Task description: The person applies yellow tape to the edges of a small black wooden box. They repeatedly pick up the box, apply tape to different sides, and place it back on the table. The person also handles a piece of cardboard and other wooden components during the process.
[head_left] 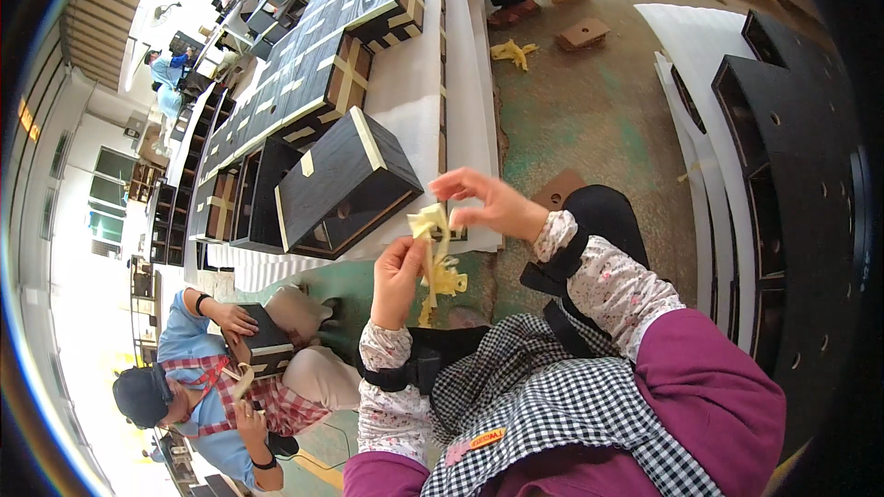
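Note:
Crumpled strips of pale yellow masking tape (448,278) hang in a bunch in front of me. My left hand (398,278) is closed on them, thumb against the fingers. Just right of the bunch is my right hand (494,205), its fingers curved and apart; I cannot tell whether its thumb touches the tape. Beyond my hands a black wood-grain drawer box (345,179) rests tilted on the white-covered table, with tape strips along its edges and its hollow side partly showing.
Rows of taped black boxes (285,83) fill the table (410,110). A seated co-worker (216,377) at lower left holds a dark box and peeled tape. Black panels (801,221) stand at right. On the floor lie discarded tape (514,54) and a cardboard piece (582,33).

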Demonstrator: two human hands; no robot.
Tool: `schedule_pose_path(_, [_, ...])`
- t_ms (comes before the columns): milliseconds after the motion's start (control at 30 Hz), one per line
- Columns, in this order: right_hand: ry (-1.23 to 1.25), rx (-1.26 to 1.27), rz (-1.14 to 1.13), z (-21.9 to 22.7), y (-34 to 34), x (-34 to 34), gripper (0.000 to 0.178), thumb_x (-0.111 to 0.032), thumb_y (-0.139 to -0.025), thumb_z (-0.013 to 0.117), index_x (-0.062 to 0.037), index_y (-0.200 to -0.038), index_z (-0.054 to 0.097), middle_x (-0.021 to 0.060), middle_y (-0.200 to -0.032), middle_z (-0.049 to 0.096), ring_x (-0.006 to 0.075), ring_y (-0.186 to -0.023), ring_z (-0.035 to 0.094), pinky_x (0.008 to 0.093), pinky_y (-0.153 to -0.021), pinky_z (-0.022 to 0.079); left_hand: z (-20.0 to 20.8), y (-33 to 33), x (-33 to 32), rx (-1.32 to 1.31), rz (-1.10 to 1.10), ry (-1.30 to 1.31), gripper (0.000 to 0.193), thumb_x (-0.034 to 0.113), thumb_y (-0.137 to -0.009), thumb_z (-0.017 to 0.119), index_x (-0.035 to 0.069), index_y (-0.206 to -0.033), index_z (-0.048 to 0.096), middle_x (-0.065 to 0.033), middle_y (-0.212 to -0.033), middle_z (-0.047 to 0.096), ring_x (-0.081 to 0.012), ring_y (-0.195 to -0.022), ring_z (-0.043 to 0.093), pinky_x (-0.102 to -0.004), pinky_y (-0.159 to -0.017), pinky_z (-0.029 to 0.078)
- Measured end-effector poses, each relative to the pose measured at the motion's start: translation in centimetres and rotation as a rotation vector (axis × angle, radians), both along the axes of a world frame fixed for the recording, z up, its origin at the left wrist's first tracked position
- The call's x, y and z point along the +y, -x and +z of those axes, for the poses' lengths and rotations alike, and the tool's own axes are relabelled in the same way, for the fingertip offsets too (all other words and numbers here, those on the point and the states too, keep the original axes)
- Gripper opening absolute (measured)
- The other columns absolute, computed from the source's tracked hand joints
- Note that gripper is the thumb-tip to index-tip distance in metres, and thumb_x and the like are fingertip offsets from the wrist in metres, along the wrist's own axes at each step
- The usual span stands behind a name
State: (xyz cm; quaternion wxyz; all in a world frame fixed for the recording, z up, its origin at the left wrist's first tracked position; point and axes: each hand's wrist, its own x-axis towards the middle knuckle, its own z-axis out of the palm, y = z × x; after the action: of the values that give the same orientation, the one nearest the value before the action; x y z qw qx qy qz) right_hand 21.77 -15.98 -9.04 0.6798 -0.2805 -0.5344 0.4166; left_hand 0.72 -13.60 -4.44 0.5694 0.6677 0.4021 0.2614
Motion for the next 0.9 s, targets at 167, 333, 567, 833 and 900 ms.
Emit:
schedule_pose_path(167, [0.079,-0.167,0.17,-0.9,0.5,-0.8,0.03,-0.028,-0.091,0.061,-0.004,-0.108,0.059,0.001,-0.096,0.061,0.0099,-0.088,0.056,0.0238,-0.082,0.046,0.3,-1.2,-0.5,0.037,-0.116,0.01,0.021,0.018,-0.095,0.056,-0.001,-0.103,0.061,0.0025,-0.084,0.059,-0.004,-0.073,0.05,-0.0196,-0.066,0.042])
schedule_pose_path(333, [0.217,0.105,0.308,-2.2,0.6,-0.4,0.026,-0.029,-0.093,0.058,-0.004,-0.099,0.058,-0.0015,-0.087,0.059,0.0066,-0.078,0.053,0.0213,-0.07,0.045,1.0,-2.2,-1.4,0.019,-0.123,-0.053,0.027,0.016,-0.09,0.062,-0.002,-0.11,0.059,0.0019,-0.085,0.06,-0.0044,-0.073,0.052,-0.0196,-0.066,0.044])
schedule_pose_path(567, [0.301,0.098,0.084,-1.7,1.2,-1.2,0.024,-0.028,-0.093,0.058,-0.0047,-0.094,0.059,-0.0038,-0.079,0.055,0.0036,-0.067,0.047,0.0189,-0.058,0.04,0.3,-2.1,-1.1,0.081,-0.071,-0.028,0.031,0.015,-0.086,0.068,-0.002,-0.11,0.059,0.0013,-0.083,0.062,-0.0041,-0.069,0.054,-0.0191,-0.062,0.044])
schedule_pose_path(833, [0.303,0.109,0.014,-1.8,0.2,-1.0,0.024,-0.028,-0.093,0.059,-0.0047,-0.096,0.064,-0.006,-0.075,0.053,0.0024,-0.062,0.042,0.018,-0.053,0.036,0.2,-1.4,-1.1,-0.026,-0.046,0.024,0.022,0.014,-0.087,0.067,-0.001,-0.103,0.062,0.0005,-0.084,0.064,-0.0037,-0.072,0.055,-0.0179,-0.065,0.043])
schedule_pose_path(900, [0.277,0.09,0.073,-2.2,-0.1,-0.9,0.035,-0.037,-0.095,0.052,-0.0044,-0.099,0.065,-0.0048,-0.072,0.053,0.0035,-0.062,0.045,0.0191,-0.056,0.039,0.2,-1.0,-1.1,-0.006,-0.071,0.026,0.02,0.014,-0.087,0.066,-0.001,-0.1,0.063,0.001,-0.083,0.063,-0.0036,-0.071,0.054,-0.0178,-0.064,0.043])
